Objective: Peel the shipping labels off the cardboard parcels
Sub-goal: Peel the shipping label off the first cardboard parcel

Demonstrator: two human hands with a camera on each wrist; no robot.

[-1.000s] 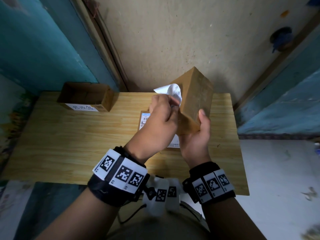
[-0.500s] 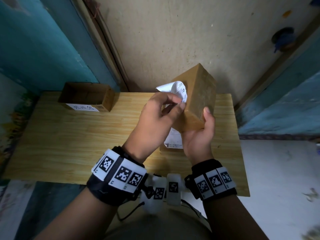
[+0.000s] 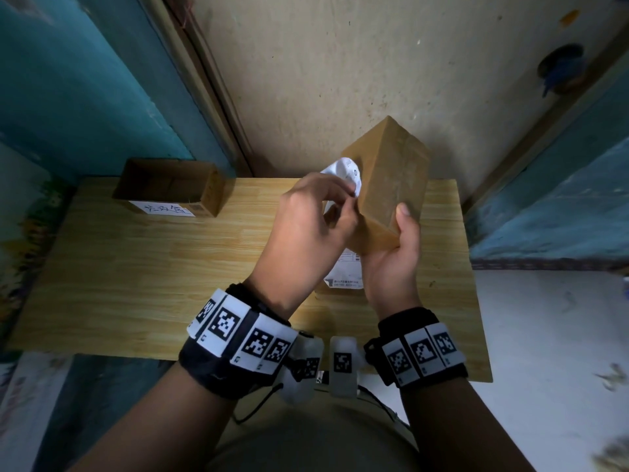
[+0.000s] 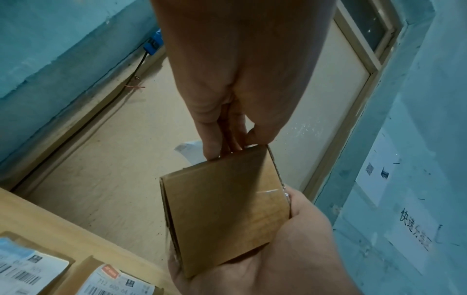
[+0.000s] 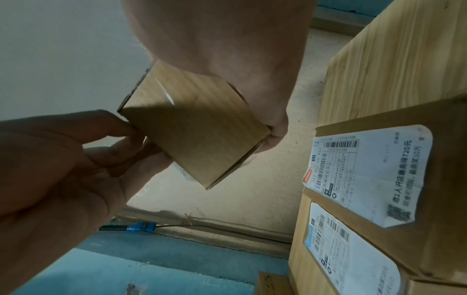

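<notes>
A: What had changed in the last second?

B: The box (image 3: 388,185) had come up. It sat higher off the counter (image 3: 143,267) than a moment before and leaned further away from the person, its top corner towards the wall. The label (image 3: 343,172) had come away with it: a white curl stood off the box's left face, a little freer than it had been.

A: And the hands?

B: The right hand (image 3: 391,264) cupped the box's lower end, thumb up its near face, its grip clamped on the cardboard. The left hand (image 3: 306,229) had slid along the left face, and its fingers (image 4: 209,139) were curled in at the edge beside the loose label. From the head view it looked like a pinch on the label; the wrist views hid the contact, so I read that as likely, not certain.

A: What did it mean for the job?

B: I judged this label part peeled, its lower part probably still stuck. Two more parcels (image 5: 379,179) lay on the counter under the hands with labels fully on, and an open box (image 3: 170,187) at the far left carried a white label too. So most of the task remained.
</notes>
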